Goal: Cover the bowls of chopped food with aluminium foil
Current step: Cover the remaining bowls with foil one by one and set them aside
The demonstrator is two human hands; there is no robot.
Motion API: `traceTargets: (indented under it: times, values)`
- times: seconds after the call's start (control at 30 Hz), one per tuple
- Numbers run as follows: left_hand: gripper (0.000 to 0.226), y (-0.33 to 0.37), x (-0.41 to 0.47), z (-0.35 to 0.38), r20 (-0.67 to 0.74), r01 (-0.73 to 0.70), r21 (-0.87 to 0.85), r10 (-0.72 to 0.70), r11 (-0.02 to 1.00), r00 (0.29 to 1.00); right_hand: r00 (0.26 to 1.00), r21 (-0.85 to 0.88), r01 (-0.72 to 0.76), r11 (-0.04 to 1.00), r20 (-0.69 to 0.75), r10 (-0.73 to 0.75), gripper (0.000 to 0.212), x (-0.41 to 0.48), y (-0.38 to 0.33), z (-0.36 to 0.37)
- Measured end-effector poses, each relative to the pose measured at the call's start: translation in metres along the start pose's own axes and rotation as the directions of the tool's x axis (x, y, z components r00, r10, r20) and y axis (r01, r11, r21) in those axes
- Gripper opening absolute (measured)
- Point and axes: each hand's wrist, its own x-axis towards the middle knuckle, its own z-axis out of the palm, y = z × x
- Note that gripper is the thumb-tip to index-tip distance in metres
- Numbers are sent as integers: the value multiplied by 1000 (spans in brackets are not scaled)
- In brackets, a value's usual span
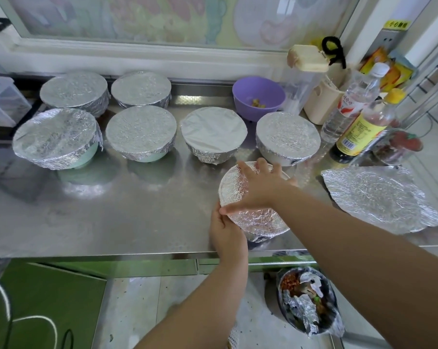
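The right hand [260,183] is pressing spread fingers on the foil-wrapped round bowl [253,217], its mouth tipping leftward on the steel worktop [112,210]; the left hand [228,234] is cupping its side, fingers curled.

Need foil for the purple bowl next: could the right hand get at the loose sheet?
Probably yes: the sheet lies on the counter right of the right hand, nothing between them, though that hand presses a foiled bowl.

Six foil-covered bowls [141,129] are ranged in two rows at the back of the counter [112,210]. A seventh bowl [258,220] is set near the front edge. A loose foil sheet [373,197] is laid to its right, and bottles [361,127] are stood behind that.
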Motion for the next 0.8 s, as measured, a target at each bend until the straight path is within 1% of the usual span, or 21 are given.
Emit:
traceTargets:
  times: [0.1,0.2,0.3,0.37,0.43,0.5,0.53,0.57,0.6,0.67,0.73,0.8]
  values:
    - [31,-12,7,0,-5,-120,79,121,990,993,1000,11,-5,1000,4,5,144,2,-1,1]
    - [31,-13,10,-2,-25,-145,151,150,978,988,1000,12,0,1000,0,0,143,2,-1,2]
    - [30,-10,14,-5,16,-219,234,222,947,975,1000,17,-4,1000,2,4,142,1,-1,2]
    - [22,-9,19,-8,66,-271,315,264,909,962,1000,17,-5,1000,4,5,142,0,-1,2]
    - [11,-4,23,-13,146,-317,393,281,863,948,1000,13,-8,1000,5,8,143,0,-1,2]
    - [11,2,28,-20,231,-344,425,267,837,936,1000,26,-18,999,10,18,143,-1,-2,2]
    - [15,4,32,-24,231,-322,454,239,831,943,1000,39,-24,999,8,24,142,-2,-2,3]
    - [18,6,36,-29,202,-284,475,212,833,956,999,53,-33,998,4,33,142,-3,-3,3]
    - [18,3,39,-35,146,-224,471,175,853,974,999,62,-44,997,2,44,142,-4,-4,4]
    - [20,0,31,-44,88,-137,320,114,937,990,997,50,-73,996,0,73,142,-5,-8,5]
    - [24,-1,9,-45,96,-84,159,69,984,993,995,24,-99,995,19,98,142,-2,-12,5]
    - [31,3,-11,-41,138,-69,55,61,996,989,995,22,-94,995,23,93,145,3,-10,1]
